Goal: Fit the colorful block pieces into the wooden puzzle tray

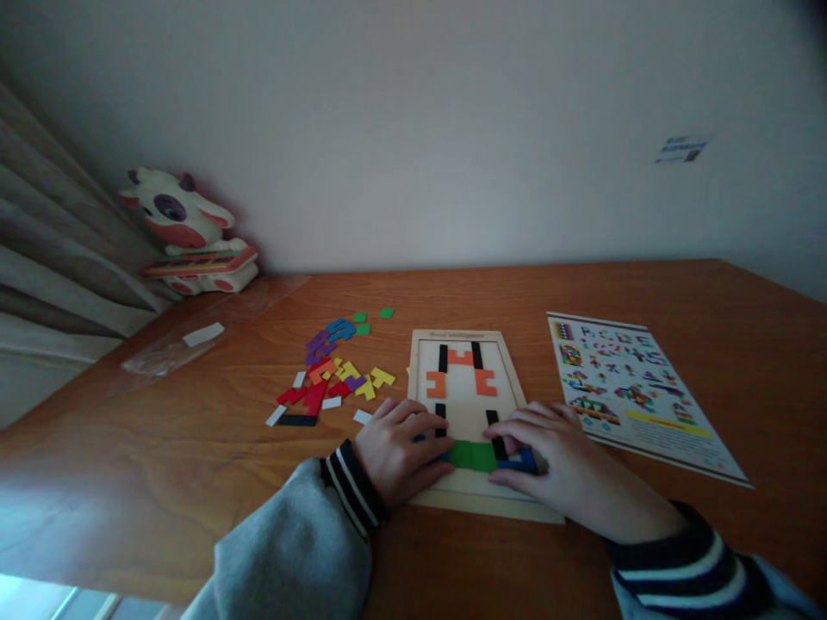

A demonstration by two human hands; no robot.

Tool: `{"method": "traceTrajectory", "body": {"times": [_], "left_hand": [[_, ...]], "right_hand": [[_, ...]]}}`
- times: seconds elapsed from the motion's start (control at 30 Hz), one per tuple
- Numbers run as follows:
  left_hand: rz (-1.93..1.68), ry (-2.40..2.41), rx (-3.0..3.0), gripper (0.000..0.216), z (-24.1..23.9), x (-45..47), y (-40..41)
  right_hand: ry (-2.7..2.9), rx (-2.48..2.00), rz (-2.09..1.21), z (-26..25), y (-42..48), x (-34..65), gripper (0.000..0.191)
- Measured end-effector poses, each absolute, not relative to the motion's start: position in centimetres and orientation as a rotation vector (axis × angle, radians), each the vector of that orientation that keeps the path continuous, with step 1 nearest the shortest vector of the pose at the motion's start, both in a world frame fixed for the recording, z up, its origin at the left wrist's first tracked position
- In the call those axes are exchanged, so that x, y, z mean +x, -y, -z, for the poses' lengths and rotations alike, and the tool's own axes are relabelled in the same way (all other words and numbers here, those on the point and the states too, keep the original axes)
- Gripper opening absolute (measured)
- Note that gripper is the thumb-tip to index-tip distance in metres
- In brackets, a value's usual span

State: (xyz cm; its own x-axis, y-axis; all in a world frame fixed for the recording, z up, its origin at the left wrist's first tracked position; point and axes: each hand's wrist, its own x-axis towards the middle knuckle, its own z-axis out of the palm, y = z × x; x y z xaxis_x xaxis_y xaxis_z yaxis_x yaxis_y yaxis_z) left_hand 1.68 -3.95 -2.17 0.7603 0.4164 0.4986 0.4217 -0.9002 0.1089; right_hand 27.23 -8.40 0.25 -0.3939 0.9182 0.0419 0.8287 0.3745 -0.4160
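Observation:
A pale wooden puzzle board (465,504) lies on the table under both hands. Low on it, green pieces (473,455) form a band with blue pieces at either end. My left hand (404,448) is closed over the left end, its fingers and thumb around a mostly hidden blue piece. On the right, the thumb and fingers of my right hand (549,448) bracket another blue puzzle piece (517,461), touching the black bar (496,435) too. Higher up, orange pieces (461,357) sit beside upright black bars (476,355).
Loose coloured pieces (315,396) are scattered left of the board. A printed pattern sheet (646,396) lies to the right. Farther left are a clear plastic bag (155,357) and a cow-shaped toy keyboard (194,237) by the wall and curtain.

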Motion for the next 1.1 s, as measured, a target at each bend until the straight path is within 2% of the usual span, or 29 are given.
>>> {"method": "traceTrajectory", "body": {"times": [0.33, 0.57, 1.1], "left_hand": [[0.843, 0.693, -2.927, 0.024, 2.13, 1.66, 3.99], [0.830, 0.694, -2.940, 0.023, 1.88, 1.71, 4.08], [0.820, 0.704, -2.948, 0.022, 1.60, 1.73, 4.17]], "right_hand": [[2.377, -1.562, -0.500, -0.39, 8.44, 27.27, 0.026], [2.376, -1.542, -0.543, -0.36, 8.51, 27.71, 0.034], [2.373, -1.540, -0.532, 0.11, 8.36, 27.77, 0.026]]}}
